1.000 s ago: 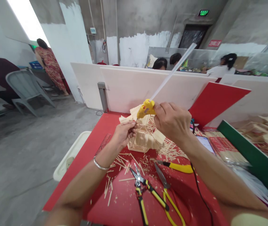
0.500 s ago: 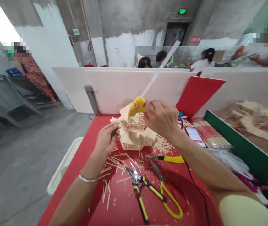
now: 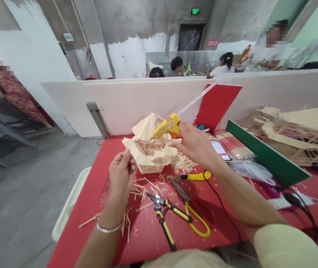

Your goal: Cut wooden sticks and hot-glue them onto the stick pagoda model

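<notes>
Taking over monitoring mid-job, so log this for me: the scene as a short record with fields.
Right hand: holding glue gun
Gun tip: over the model; contact unclear
Left hand: by the model's left edge; grip contents unclear
Model: stick-built, tiered roofs
Near side of table: snips, blades open
Phone: right of model

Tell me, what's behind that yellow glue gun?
Behind the glue gun are the stick model, with its slatted roof and open framework, and the white partition. The gun covers part of the roof's right side and framework; what's there can't be seen.
</notes>
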`<state>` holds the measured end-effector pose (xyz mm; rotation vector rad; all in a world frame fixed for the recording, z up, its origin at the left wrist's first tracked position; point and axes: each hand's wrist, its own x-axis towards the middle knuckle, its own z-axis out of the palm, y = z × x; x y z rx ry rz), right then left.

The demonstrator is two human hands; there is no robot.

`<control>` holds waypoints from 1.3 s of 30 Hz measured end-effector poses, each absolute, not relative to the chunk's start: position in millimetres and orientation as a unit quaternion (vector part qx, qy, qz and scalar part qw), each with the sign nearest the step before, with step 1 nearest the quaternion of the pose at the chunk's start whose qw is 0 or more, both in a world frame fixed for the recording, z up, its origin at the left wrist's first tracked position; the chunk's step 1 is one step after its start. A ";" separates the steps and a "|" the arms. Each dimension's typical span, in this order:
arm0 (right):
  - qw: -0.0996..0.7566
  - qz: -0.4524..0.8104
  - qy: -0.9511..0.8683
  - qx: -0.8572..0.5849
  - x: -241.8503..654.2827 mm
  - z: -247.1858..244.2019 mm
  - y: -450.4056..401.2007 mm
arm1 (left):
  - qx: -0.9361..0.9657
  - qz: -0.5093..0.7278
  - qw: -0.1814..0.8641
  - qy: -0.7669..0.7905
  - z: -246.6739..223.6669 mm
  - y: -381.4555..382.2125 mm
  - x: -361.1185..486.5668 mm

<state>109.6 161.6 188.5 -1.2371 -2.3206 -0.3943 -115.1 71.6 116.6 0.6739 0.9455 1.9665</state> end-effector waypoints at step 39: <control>0.288 0.040 -0.708 -0.644 197.4 64.4 56.6 | 0.458 0.682 0.135 0.553 17.0 49.5 -29.9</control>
